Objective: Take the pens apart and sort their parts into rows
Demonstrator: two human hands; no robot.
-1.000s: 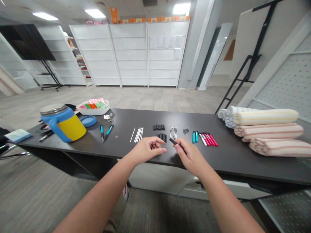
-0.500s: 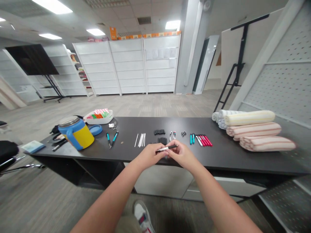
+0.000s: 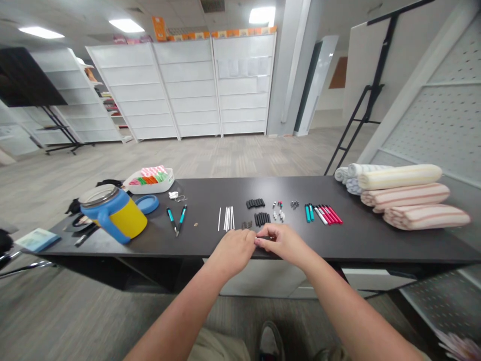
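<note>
My left hand (image 3: 233,251) is closed round the pale end of a pen, which its fingers mostly hide. My right hand (image 3: 281,241) pinches the same pen (image 3: 267,237) by its black part, just above the front edge of the desk. Beyond my hands lie two rows of short black sleeves, the nearer row (image 3: 262,219) and the farther row (image 3: 255,203). White refill-like sticks (image 3: 229,218) are lined up left of them. Small white and red parts (image 3: 278,214) and small metal pieces (image 3: 294,204) lie to the right, with tiny dark springs (image 3: 246,224) near my left fingers.
Teal, white and pink pen barrels (image 3: 323,214) lie to the right. Two assembled teal pens (image 3: 181,219), a blue-yellow mug (image 3: 120,213), its blue lid (image 3: 147,203) and a white basket (image 3: 169,181) stand left. Rolled towels (image 3: 409,193) are stacked at the right end of the dark desk (image 3: 210,188).
My hands have come together and turned, so the pen that lay visible across the fingers is now mostly hidden. The view has tilted down and shifted slightly.
</note>
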